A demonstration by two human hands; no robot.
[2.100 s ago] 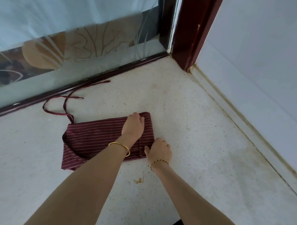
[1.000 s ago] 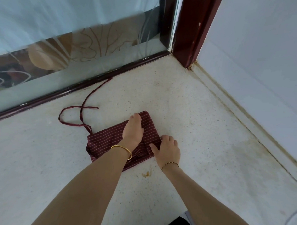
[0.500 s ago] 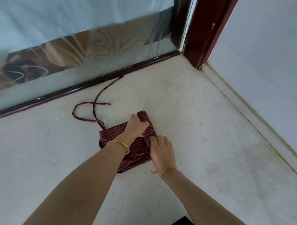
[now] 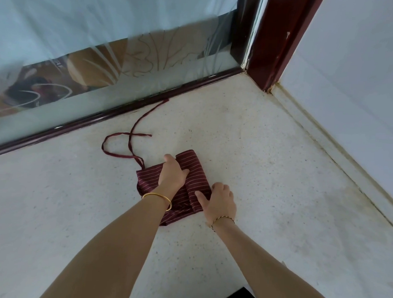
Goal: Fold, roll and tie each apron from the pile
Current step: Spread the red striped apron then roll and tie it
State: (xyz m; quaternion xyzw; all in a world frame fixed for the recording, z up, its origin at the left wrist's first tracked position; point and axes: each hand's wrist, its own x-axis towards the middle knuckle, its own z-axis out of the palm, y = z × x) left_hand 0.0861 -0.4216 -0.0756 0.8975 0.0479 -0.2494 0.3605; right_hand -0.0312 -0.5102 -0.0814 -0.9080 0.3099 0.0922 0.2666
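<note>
A dark red apron (image 4: 193,171) with thin white stripes lies folded on the pale speckled floor, its right end rolled into a thick tube. My left hand (image 4: 172,173) grips the far part of the roll, thumb over it. My right hand (image 4: 219,201) holds the near end of the roll, thumb on the cloth and fingers curled round its right side. The apron's thin tie strap (image 4: 133,133) trails from the flat left part and loops away toward the glass. No pile of other aprons shows.
A frosted glass panel with a dark red bottom rail (image 4: 116,117) runs along the far side. A dark red door post (image 4: 277,40) stands in the corner, and a white wall with a skirting edge (image 4: 338,142) closes the right side.
The roll has moved leftward along the apron, so the flat part has become much shorter. Both hands went left with it, and the strap's loop bunched closer.
</note>
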